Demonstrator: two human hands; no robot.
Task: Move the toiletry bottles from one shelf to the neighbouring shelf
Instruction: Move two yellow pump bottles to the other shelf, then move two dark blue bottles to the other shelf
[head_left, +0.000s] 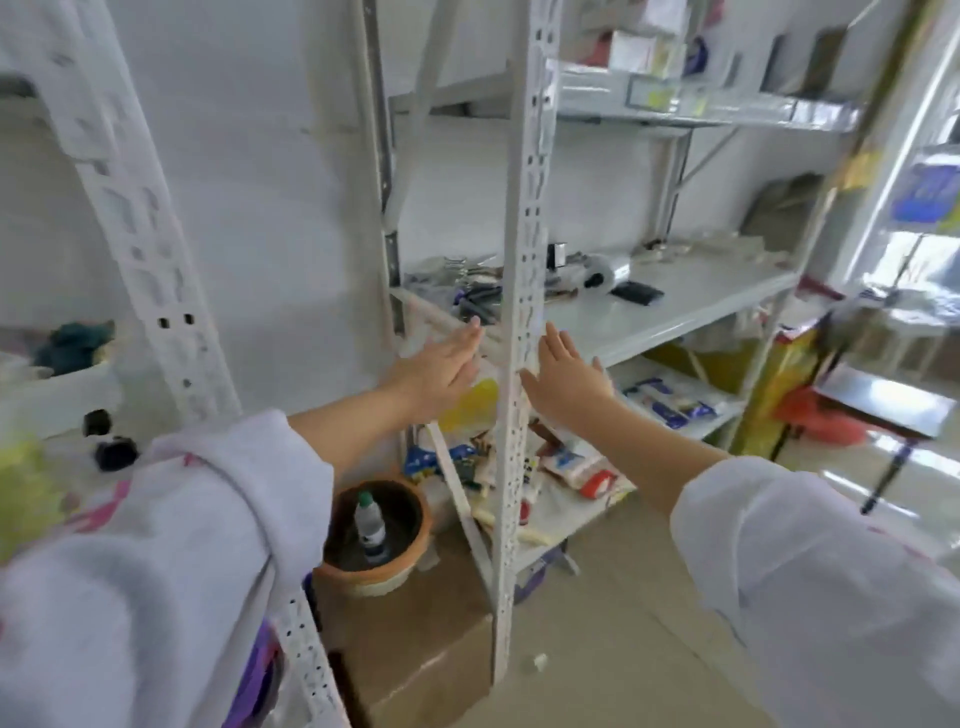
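Note:
My left hand (441, 366) and my right hand (563, 379) are both stretched forward, flat, fingers apart and holding nothing. They hover on either side of the white perforated upright (522, 364) of the metal shelving unit, at the level of its middle shelf (675, 306). A small clear bottle with a green cap (370, 525) stands inside a brown pot (379, 566) on a cardboard box below my left arm. Two dark small bottles or caps (106, 441) lie on the neighbouring shelf at the left. The picture is blurred.
The middle shelf carries a plastic roll (608, 273), a black flat item (638, 292) and cluttered tools at its left end. Lower shelves hold packets (670, 400) and pouches (576, 467). A second rack's upright (140, 218) slants at left. A table (883, 400) stands at right.

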